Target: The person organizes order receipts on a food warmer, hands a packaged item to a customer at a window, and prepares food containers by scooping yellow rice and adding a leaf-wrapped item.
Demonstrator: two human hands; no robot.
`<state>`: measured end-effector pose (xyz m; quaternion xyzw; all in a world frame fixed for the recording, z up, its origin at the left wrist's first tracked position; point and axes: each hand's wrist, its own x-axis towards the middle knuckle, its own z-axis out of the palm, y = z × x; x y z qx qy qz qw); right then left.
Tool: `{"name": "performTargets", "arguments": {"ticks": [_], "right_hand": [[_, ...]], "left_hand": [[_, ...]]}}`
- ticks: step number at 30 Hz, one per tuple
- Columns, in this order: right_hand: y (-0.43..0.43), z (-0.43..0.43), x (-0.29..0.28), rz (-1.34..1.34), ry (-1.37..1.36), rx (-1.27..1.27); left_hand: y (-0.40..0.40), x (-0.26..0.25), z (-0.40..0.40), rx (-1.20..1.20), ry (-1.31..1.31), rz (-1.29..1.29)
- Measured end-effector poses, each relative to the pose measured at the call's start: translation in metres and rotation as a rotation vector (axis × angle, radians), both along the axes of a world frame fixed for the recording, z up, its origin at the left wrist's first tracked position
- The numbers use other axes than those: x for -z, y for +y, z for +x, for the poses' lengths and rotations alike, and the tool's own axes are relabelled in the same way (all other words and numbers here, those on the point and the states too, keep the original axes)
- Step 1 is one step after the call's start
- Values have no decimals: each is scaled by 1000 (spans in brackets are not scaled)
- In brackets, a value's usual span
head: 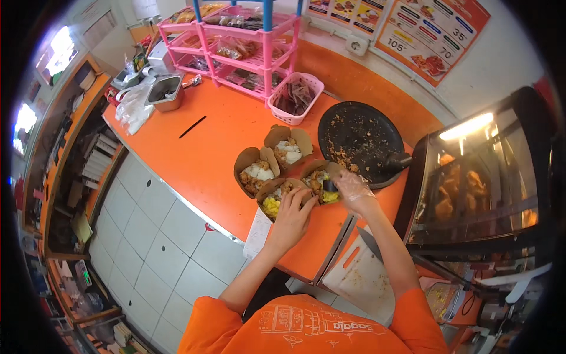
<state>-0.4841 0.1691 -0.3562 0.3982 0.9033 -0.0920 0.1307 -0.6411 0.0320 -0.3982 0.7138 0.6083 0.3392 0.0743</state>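
My left hand [292, 217] is bare, its fingers over the right flap of a brown paper food box [266, 194] with rice, fried chicken pieces and yellow scrambled egg. On my right hand [353, 188] is a clear plastic glove. It holds a black utensil [328, 186], whose handle is mostly hidden, over a second paper box [313, 170] with chicken and egg. Behind these stand two more open boxes, a left one [242, 161] and a rear one [279, 132], both with white rice and chicken. A paper receipt [257, 232] sticks out beneath the front box.
A round black pan [353, 126] with crumbs lies beyond my right hand. A knife [370, 242] rests on a white cutting board [353, 278]. At right is a lit glass food warmer [468, 190]. Behind stand a pink basket [296, 117], a pink rack [266, 62] and a metal container [170, 104].
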Motion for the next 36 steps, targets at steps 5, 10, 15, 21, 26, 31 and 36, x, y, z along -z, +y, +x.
{"name": "performTargets", "arguments": {"ticks": [5,10,15,21,26,31,36], "right_hand": [[-34,52,-25,88,586,224],[-151,190,0,-445,1359,818],[-296,378,40,-44,897,1217],[-372,597,21,512,135,1669],[-335,724,67,324,-43,1617],[-287,767,127,383,254,1103],[-214,828,145,303,354,992]], "left_hand": [[-29,-12,25,95,-274,7],[-61,7,117,345,-673,-320],[-99,28,252,788,-741,-724],[-148,86,441,813,-537,-815],[-142,105,532,659,-164,-473],[-114,178,589,384,170,-423],[-33,187,712,49,-530,-496]]}}
